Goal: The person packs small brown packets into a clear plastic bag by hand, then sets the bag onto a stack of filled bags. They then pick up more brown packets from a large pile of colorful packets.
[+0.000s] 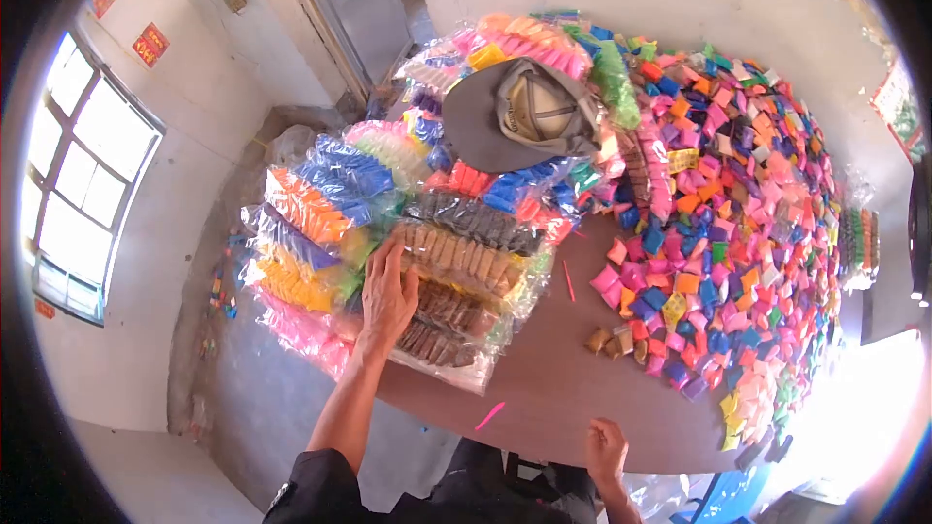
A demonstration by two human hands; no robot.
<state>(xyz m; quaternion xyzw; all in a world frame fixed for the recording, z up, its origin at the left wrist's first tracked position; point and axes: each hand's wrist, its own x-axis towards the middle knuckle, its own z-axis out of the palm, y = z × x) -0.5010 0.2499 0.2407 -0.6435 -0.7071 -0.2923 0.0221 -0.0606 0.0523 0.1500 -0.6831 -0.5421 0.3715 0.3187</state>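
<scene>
My left hand (387,296) lies on a pile of clear plastic bags on the left of the table, its fingers stretched out. Its fingertips touch the bags beside a row of tan packets (461,257). Dark brown packets (456,311) sit just right of the hand, and black packets (476,220) lie above the tan row. Yellow packets (296,281) are to the hand's left. Near the table's front edge is my right hand (607,448), loosely curled, with nothing visible in its fingers. A pink strip (490,415) lies on the table between my hands.
A dark cap (524,114) rests on the bags. Loose, many-coloured small packets (718,213) heap over the right side of the brown table (544,369). A few tan packets (618,342) sit at the heap's edge, near a red strip (569,281). Behind stands a door (359,19).
</scene>
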